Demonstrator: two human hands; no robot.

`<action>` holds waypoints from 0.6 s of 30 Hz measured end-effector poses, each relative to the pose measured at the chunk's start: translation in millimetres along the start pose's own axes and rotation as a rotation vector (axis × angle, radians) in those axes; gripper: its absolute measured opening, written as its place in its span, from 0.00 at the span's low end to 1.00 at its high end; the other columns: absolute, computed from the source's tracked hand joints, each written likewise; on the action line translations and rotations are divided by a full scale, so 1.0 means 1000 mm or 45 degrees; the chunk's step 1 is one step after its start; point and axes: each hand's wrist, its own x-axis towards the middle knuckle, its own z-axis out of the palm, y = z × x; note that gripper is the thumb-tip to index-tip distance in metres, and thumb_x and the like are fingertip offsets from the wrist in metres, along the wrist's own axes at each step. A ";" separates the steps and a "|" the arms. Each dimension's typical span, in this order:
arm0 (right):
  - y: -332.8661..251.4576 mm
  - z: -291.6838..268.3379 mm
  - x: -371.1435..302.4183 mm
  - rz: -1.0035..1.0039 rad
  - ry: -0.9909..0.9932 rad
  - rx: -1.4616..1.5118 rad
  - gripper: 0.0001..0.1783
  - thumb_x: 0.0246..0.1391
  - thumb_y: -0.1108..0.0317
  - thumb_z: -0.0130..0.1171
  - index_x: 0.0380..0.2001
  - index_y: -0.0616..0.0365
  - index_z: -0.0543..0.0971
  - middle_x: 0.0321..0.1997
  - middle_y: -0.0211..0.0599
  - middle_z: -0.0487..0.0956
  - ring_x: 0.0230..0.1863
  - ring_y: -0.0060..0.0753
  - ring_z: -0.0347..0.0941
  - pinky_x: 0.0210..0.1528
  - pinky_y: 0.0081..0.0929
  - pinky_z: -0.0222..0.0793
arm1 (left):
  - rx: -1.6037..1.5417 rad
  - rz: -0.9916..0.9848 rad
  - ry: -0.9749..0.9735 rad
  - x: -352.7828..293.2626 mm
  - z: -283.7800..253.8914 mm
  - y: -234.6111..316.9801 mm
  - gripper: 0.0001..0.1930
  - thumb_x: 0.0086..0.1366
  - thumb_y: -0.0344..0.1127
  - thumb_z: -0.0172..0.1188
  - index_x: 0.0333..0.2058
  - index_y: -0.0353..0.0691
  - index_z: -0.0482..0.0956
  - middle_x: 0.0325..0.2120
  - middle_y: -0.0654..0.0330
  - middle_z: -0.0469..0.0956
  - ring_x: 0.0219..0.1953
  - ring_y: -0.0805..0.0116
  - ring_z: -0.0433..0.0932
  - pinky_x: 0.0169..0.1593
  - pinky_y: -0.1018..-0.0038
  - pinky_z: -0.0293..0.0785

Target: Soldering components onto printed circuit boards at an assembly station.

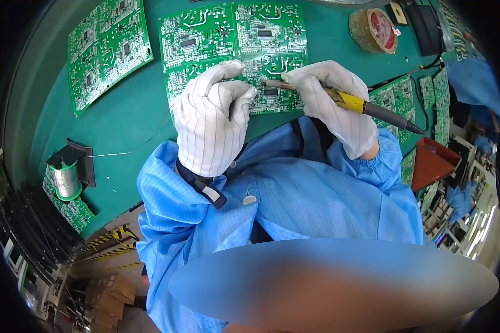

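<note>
A large green circuit board panel, divided into several similar sections, lies on the table in front of me. My right hand, in a striped white glove, grips a yellow and grey soldering iron. The iron's tip points left and meets the lower right section of the panel, by a dark chip. Over the panel's lower left part, my left hand, gloved alike, is closed with thumb and forefinger together. Thin solder wire runs toward it from a spool; its end at the fingertips is too small to make out.
Another green board panel lies at the upper left. A tape roll and a black case stand at the upper right. More boards and a red tray are to the right. A black rack stands lower left.
</note>
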 end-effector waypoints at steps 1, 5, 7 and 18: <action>0.000 0.000 0.001 -0.009 -0.006 0.001 0.07 0.63 0.66 0.63 0.38 0.58 0.82 0.34 0.35 0.85 0.30 0.28 0.80 0.35 0.27 0.76 | -0.007 -0.016 -0.002 0.000 0.000 0.000 0.11 0.54 0.27 0.71 0.34 0.45 0.79 0.46 0.63 0.82 0.43 0.58 0.82 0.46 0.62 0.75; 0.001 -0.003 0.002 -0.098 -0.017 -0.046 0.08 0.64 0.65 0.63 0.38 0.58 0.82 0.34 0.35 0.85 0.30 0.29 0.80 0.35 0.28 0.76 | -0.011 -0.072 -0.052 -0.002 -0.001 0.001 0.10 0.57 0.28 0.70 0.36 0.45 0.80 0.47 0.62 0.83 0.46 0.58 0.81 0.50 0.62 0.75; 0.003 -0.003 0.001 -0.108 -0.019 -0.059 0.08 0.64 0.64 0.63 0.38 0.58 0.83 0.34 0.36 0.85 0.31 0.30 0.80 0.36 0.28 0.76 | -0.001 -0.076 -0.066 -0.002 -0.002 0.001 0.09 0.58 0.28 0.69 0.37 0.45 0.80 0.48 0.61 0.83 0.47 0.58 0.81 0.51 0.62 0.74; 0.004 -0.003 -0.002 0.106 0.004 0.025 0.08 0.62 0.66 0.62 0.38 0.58 0.82 0.34 0.36 0.84 0.32 0.32 0.80 0.37 0.29 0.77 | -0.011 -0.097 -0.074 -0.003 -0.003 0.003 0.09 0.57 0.28 0.70 0.36 0.46 0.81 0.48 0.62 0.83 0.48 0.59 0.81 0.52 0.62 0.73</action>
